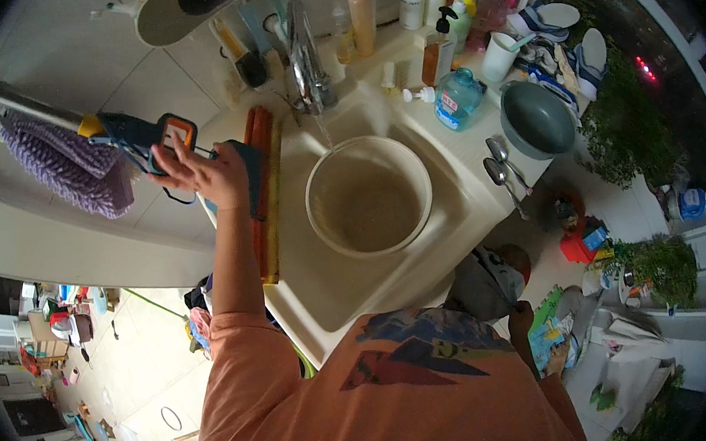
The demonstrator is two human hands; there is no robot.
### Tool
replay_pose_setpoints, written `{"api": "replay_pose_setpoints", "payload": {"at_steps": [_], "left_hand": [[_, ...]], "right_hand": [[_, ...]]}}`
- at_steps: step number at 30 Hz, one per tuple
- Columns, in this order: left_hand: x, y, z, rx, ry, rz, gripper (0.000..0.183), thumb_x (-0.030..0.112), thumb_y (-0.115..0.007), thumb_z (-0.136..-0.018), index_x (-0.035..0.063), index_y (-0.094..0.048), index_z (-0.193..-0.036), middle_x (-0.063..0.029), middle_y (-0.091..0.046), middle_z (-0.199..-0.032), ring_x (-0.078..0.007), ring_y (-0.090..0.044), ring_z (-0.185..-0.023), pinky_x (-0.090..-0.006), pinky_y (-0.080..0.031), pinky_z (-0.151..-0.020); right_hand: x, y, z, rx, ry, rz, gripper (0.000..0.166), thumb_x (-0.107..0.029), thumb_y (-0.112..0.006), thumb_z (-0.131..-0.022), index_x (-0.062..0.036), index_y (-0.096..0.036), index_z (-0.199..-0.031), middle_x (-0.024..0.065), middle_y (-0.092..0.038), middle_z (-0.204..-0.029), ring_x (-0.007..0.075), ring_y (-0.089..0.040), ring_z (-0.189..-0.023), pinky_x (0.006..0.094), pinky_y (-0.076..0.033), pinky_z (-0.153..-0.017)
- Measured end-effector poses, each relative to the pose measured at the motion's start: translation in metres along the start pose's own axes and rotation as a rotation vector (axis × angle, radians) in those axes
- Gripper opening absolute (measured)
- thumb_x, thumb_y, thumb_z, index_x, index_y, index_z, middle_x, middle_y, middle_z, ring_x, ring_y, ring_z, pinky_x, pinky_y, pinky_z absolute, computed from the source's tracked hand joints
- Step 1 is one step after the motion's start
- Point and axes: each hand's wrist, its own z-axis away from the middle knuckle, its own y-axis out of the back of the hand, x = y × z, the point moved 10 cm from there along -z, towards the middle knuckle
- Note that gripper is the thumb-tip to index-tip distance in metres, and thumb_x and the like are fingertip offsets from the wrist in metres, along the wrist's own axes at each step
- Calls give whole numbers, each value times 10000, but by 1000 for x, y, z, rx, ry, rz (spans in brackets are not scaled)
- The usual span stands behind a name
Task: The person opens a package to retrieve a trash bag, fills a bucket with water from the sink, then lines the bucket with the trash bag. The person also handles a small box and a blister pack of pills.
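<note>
My left hand (205, 171) is raised at the left of the sink, fingers spread, over a dark teal item with an orange-edged frame (185, 123) that hangs by the towel rail; whether they touch is unclear. Low at the right, my right hand (519, 314) is in shadow, closed at the edge of a grey bag or cloth (483, 284). Water runs from the chrome faucet (307, 65) into a round beige basin (368, 248) in the white sink (329, 299). Orange-red and yellow long pieces (266, 197) lie along the sink's left edge.
A purple chenille towel (67, 162) hangs at the left. On the counter stand a blue pump bottle (459, 98), several other bottles, a white cup (498, 56) and a grey-green bowl (538, 120). Two spoons (496, 171) lie near the counter's edge. Shoes (590, 64) stand behind the bowl.
</note>
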Motion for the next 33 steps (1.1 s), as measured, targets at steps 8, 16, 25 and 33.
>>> {"api": "replay_pose_setpoints", "payload": {"at_steps": [8, 16, 25, 33], "left_hand": [[11, -4, 31, 34, -50, 437, 480, 63, -564, -785, 16, -501, -1259, -229, -513, -1274, -448, -442, -1217, -536, -322, -1032], [41, -252, 123, -1091, -364, -111, 484, 185, -418, -903, 61, -416, -1371, -100, -366, -1463, -299, -316, -1362, -447, -225, -1117], [59, -252, 126, -991, -559, -271, 324, 188, -498, -892, 61, -583, -1178, -113, -538, -1225, -292, -429, -1243, -505, -233, -1092], [-8, -121, 189, -1206, 412, 702, 314, 177, -541, -886, 29, -533, -1163, -144, -555, -1100, -299, -507, -1053, -390, -430, -865]], "right_hand": [[3, 21, 17, 18, -54, 34, 101, -62, -641, -754, -25, -582, -828, 122, -609, -772, 266, -584, -690, 397, -490, -662], [-19, 22, 4, -15, -8, -53, 79, -68, -586, -771, -8, -556, -813, 112, -576, -737, 221, -553, -661, 371, -466, -628], [11, 23, 36, 26, -184, 10, 121, -66, -622, -755, -9, -578, -852, 150, -605, -772, 290, -589, -696, 386, -485, -674], [39, 3, 33, 48, -122, -16, 156, -117, -634, -732, -14, -583, -837, 156, -621, -795, 309, -608, -728, 397, -492, -694]]}}
